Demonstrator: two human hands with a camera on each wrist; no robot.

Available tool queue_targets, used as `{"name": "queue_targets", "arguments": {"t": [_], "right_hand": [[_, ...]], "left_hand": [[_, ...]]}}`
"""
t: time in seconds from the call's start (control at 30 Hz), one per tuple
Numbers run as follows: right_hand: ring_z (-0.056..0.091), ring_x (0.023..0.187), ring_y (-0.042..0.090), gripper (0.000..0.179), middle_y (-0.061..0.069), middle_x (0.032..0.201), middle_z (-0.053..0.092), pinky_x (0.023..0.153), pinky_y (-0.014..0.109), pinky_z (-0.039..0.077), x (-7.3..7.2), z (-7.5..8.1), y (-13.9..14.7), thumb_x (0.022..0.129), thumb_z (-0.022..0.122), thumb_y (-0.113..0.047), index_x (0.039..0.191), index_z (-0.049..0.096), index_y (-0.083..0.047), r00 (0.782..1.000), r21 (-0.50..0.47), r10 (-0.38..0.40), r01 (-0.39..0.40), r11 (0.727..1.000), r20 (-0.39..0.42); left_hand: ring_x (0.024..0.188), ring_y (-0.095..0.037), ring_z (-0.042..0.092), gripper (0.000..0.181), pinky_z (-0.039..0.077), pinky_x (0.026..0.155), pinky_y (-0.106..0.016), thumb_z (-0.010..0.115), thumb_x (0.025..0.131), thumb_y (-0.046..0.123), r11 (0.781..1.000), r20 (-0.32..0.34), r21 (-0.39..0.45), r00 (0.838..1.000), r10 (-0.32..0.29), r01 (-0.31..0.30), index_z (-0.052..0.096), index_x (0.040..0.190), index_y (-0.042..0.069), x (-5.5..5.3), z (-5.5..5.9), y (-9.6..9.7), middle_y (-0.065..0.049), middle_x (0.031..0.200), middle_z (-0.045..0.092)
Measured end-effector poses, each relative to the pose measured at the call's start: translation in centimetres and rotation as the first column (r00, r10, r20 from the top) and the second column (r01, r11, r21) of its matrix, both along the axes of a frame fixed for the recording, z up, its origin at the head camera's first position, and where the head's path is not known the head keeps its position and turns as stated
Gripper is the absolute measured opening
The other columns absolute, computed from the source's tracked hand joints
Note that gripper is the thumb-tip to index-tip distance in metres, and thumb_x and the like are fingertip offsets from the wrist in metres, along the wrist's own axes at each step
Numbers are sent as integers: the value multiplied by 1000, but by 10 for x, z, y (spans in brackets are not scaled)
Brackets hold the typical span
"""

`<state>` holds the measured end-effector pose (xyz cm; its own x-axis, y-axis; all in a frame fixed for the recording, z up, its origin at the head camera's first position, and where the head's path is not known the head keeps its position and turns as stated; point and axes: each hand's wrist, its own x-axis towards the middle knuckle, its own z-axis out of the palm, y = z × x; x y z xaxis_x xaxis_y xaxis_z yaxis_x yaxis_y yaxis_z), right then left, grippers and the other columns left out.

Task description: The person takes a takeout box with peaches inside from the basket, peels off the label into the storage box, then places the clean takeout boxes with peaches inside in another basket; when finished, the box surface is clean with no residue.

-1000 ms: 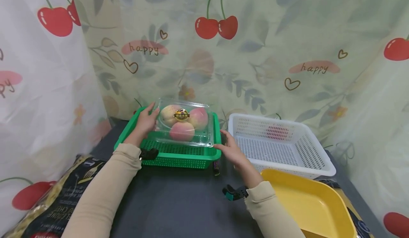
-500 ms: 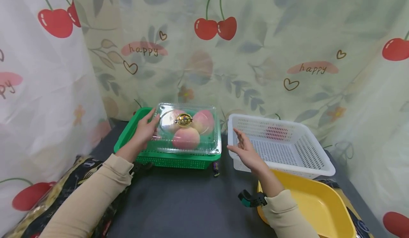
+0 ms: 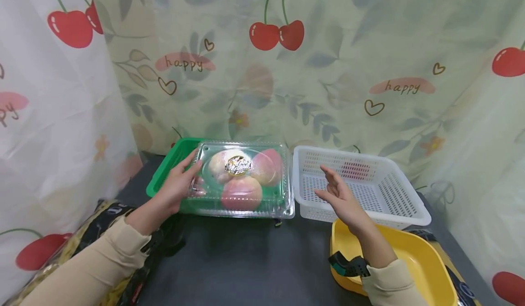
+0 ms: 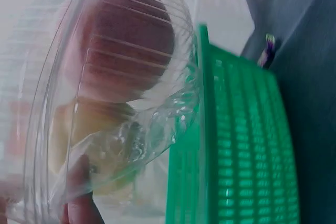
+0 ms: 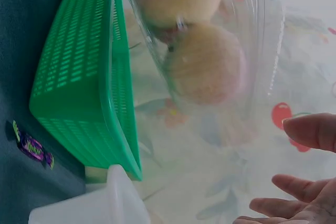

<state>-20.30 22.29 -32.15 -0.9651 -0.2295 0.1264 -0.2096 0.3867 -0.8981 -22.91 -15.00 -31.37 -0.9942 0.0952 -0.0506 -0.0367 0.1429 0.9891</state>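
A clear plastic box point(image 3: 268, 203) with a round label holds 3 peaches point(image 3: 242, 194). My left hand point(image 3: 174, 185) grips the box by its left side, thumb and fingers on either side of the plastic. In the left wrist view the box hangs above the rim of the green basket point(image 4: 244, 145), with a gap below it in the right wrist view. My right hand point(image 3: 343, 201) is apart from the box, over the front left of the white basket point(image 3: 399, 167), with fingers spread and nothing held.
A yellow tray point(image 3: 426, 260) stands at the right front on a dark package point(image 3: 459, 278). Another black-and-gold package point(image 3: 92, 233) lies at the left edge. A purple wrapped candy point(image 5: 32, 146) lies on the dark table point(image 3: 246, 260) beside the green basket.
My left hand has brought the box up and nearer, out of the green basket's middle. My right hand let go of the box's right corner and moved rightward, over the white basket.
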Motion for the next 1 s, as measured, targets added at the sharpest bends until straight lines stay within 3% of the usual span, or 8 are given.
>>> {"name": "queue_targets", "arguments": {"t": [0.37, 0.53, 0.6, 0.7, 0.77, 0.8, 0.9, 1.0], "right_hand": [[9, 144, 36, 62, 15, 156, 15, 113, 56, 10, 18, 2, 15, 95, 53, -24, 147, 23, -6, 998, 35, 37, -35, 999, -53], [12, 143, 37, 55, 16, 155, 17, 112, 55, 13, 25, 3, 18, 95, 53, -21, 143, 32, -4, 995, 60, 56, -52, 997, -78], [13, 142, 38, 52, 17, 155, 17, 110, 55, 15, 28, 4, 19, 95, 53, -19, 142, 35, -2, 994, 71, 73, -67, 995, -84], [12, 142, 39, 49, 16, 155, 18, 108, 55, 16, 31, 5, 19, 95, 53, -18, 140, 39, -1, 991, 84, 101, -94, 992, -86], [10, 143, 39, 48, 14, 155, 18, 108, 55, 16, 33, 6, 19, 95, 53, -17, 139, 41, -1, 989, 89, 119, -111, 990, -83], [9, 143, 39, 48, 13, 156, 17, 107, 55, 16, 34, 6, 19, 95, 53, -17, 139, 41, -1, 989, 91, 124, -117, 989, -82], [9, 143, 37, 47, 12, 156, 18, 110, 46, 18, 36, 7, 20, 95, 54, -17, 138, 43, -2, 987, 99, 137, -128, 987, -88], [8, 143, 37, 47, 12, 155, 19, 111, 21, 24, 37, 6, 20, 94, 54, -16, 138, 44, -2, 984, 94, 148, -139, 986, -94]], "left_hand": [[58, -8, 62, 68, 56, 63, -27, 48, 98, 21, 987, -1, 80, 990, -138, 137, 7, 152, 22, 52, -14, 4, 3, 71, 58], [55, -6, 58, 69, 55, 60, -27, 51, 96, 21, 980, 19, 101, 984, -176, 173, 9, 151, 27, 74, -23, 11, 2, 70, 55], [63, -6, 57, 69, 53, 60, -27, 52, 96, 24, 982, 34, 81, 984, -173, 170, 12, 151, 28, 81, -28, 15, -6, 95, 60], [70, -9, 59, 69, 52, 61, -29, 53, 95, 26, 980, 52, 76, 981, -187, 182, 13, 151, 29, 90, -37, 20, -18, 109, 57], [72, -12, 62, 70, 54, 62, -32, 53, 95, 26, 976, 47, 85, 978, -205, 201, 10, 151, 27, 94, -44, 22, -19, 114, 57], [68, -12, 62, 71, 55, 61, -32, 53, 95, 26, 974, 46, 93, 976, -211, 206, 9, 151, 26, 95, -47, 23, -16, 100, 60], [63, -10, 61, 73, 56, 59, -33, 53, 95, 23, 971, 46, 120, 976, -215, 208, 7, 152, 25, 98, -58, 24, -5, 82, 60], [64, -10, 62, 73, 57, 60, -35, 52, 95, 22, 970, 68, 154, 977, -203, 190, 7, 152, 25, 101, -67, 26, -3, 82, 58]]}}
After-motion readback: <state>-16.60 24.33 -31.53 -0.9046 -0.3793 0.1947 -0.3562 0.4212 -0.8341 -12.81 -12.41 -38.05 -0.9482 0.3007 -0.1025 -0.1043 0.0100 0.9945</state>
